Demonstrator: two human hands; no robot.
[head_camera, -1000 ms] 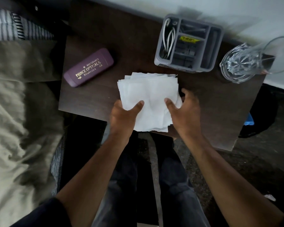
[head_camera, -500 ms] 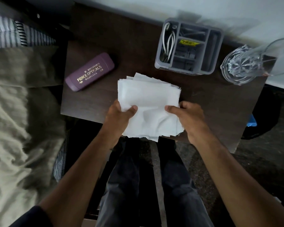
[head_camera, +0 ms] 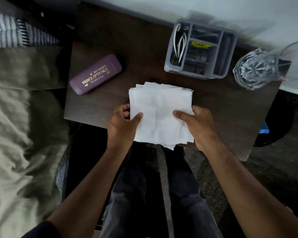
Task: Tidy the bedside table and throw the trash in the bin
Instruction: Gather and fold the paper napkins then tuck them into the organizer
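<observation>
A: What do we have under us?

B: We look down on a dark brown wooden bedside table (head_camera: 213,107), its top filling the upper middle of the frame. Beyond its far edge runs a pale wall (head_camera: 144,4); a dark speckled floor (head_camera: 273,169) shows at lower right.

A: And our hands?

B: We hold a stack of white square paper tissues (head_camera: 159,110) at centre frame, over the table's near edge. Our left hand (head_camera: 122,125) pinches the stack's left side, thumb on top and the other fingers curled beneath. Our right hand (head_camera: 196,124) grips the right side the same way, thumb pressed flat on the top sheet, the remaining fingers hidden under the paper. The stack's lower corner hangs past the table edge above our dark trousers (head_camera: 144,194).

A: What else sits on the top?

B: Left of the tissues, well apart from them, lies a purple oblong spectacle case with gold lettering (head_camera: 95,74), angled across the surface. At upper right stands a grey plastic organiser tray with compartments (head_camera: 200,50); white cables (head_camera: 178,43) fill its left compartment and a yellow label shows in the middle one. Just right of that stands a clear cut-glass tumbler (head_camera: 258,69), close to the table's right edge.

A: And the room's left side?

B: A bed with an olive crumpled sheet (head_camera: 15,126) fills it, with a striped pillow (head_camera: 9,33) at upper left.
</observation>
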